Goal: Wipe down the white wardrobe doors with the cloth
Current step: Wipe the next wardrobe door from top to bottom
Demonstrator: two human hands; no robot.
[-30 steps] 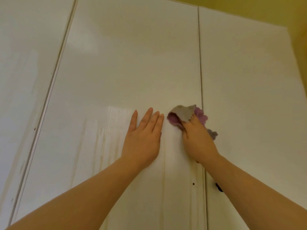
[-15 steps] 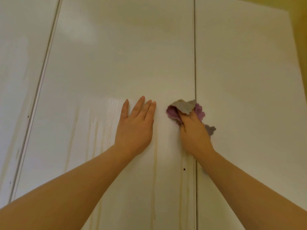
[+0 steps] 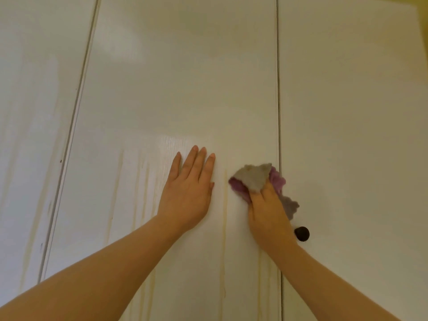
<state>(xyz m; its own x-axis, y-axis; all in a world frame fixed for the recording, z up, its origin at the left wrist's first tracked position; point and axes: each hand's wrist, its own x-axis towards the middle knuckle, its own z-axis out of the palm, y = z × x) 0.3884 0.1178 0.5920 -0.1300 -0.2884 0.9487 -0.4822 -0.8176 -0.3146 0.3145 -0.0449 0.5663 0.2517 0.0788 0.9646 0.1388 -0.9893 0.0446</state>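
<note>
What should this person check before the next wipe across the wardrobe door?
1. Cloth gripped by the right hand: ok.
2. Cloth pressed against the middle door: ok.
3. Left hand flat on the door, clear of the cloth: ok.
4. Yellowish streaks below the hands wiped away: not ok.
5. Dark knob clear of the right wrist: cannot tell.
6. Cloth damp enough: cannot tell.

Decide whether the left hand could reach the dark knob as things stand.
Probably not directly: the right hand, gripping the cloth, lies between the left hand and the knob.
</note>
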